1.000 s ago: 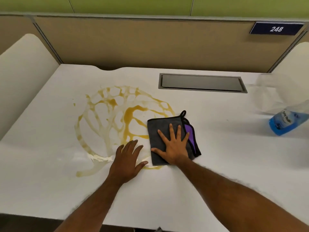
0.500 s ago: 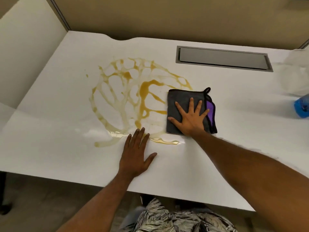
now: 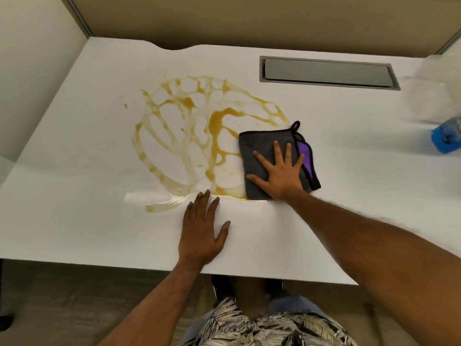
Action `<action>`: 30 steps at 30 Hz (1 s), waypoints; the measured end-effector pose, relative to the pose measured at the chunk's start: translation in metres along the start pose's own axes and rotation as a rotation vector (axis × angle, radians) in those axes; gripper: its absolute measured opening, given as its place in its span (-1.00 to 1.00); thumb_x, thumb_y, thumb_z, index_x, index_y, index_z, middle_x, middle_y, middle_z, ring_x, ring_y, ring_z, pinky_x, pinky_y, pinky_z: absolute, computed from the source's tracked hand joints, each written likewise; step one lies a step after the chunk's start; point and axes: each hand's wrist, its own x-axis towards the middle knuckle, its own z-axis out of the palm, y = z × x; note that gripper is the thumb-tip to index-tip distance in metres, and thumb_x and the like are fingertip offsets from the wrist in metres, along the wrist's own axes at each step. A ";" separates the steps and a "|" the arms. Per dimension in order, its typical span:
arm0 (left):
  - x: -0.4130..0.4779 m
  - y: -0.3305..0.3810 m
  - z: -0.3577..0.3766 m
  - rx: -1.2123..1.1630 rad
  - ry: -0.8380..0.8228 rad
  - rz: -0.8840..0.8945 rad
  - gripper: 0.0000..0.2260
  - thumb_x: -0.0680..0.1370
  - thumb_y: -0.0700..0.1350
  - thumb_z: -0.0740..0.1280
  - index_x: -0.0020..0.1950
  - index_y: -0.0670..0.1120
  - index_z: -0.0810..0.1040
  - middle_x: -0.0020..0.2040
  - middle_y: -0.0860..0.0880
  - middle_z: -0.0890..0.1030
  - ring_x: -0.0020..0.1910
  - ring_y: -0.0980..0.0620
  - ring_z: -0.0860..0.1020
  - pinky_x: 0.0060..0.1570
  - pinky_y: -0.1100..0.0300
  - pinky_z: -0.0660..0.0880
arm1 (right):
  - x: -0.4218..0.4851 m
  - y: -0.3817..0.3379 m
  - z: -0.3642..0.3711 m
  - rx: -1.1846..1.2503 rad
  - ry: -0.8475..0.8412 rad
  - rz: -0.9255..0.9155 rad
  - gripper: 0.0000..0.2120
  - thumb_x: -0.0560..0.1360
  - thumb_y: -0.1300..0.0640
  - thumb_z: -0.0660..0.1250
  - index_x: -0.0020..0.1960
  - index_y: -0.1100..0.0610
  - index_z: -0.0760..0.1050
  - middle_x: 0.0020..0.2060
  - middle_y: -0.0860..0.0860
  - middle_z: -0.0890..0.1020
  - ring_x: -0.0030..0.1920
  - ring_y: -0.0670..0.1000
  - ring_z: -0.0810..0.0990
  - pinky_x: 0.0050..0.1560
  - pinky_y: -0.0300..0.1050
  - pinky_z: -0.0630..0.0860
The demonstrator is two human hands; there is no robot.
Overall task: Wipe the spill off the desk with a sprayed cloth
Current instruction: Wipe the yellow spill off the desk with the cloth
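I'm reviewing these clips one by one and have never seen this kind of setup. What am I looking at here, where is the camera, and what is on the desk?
There is no machine: a person works with bare hands, and the single camera sits on their head, looking forward and down. The right hand presses flat, fingers spread, on a folded grey cloth with a purple inner side, at the right edge of a brownish-yellow spill. The left hand rests flat on the white desk, just in front of the spill. Nothing is gripped. A blue spray bottle is partly visible at the right edge, and a grey cable hatch is set into the desk at the back.
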 end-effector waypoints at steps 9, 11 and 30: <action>-0.006 -0.001 0.000 0.059 0.059 -0.092 -0.60 0.52 0.12 0.26 0.27 -0.03 0.55 0.34 -0.06 0.51 0.32 -0.12 0.45 0.30 -0.05 0.37 | -0.007 0.029 -0.002 0.051 0.029 0.205 -0.24 0.37 -0.58 -0.17 0.51 -0.34 -0.09 0.59 0.05 -0.14 0.55 0.26 -0.24 0.36 0.55 -0.22; -0.006 0.000 0.000 0.064 0.065 -0.094 -0.61 0.51 0.12 0.28 0.27 -0.03 0.56 0.33 -0.05 0.52 0.31 -0.11 0.45 0.30 -0.04 0.38 | 0.007 0.009 -0.005 0.077 0.015 0.242 -0.19 0.34 -0.60 -0.19 0.52 -0.31 -0.10 0.58 0.11 -0.15 0.53 0.33 -0.25 0.33 0.58 -0.24; -0.002 -0.003 0.007 0.088 0.162 -0.027 -0.55 0.46 0.11 0.34 0.28 -0.08 0.56 0.32 -0.09 0.53 0.30 -0.13 0.46 0.29 -0.02 0.38 | -0.023 0.002 0.010 -0.055 0.044 -0.238 -0.28 0.39 -0.56 -0.11 0.50 -0.37 -0.06 0.59 0.07 -0.12 0.54 0.30 -0.23 0.37 0.54 -0.20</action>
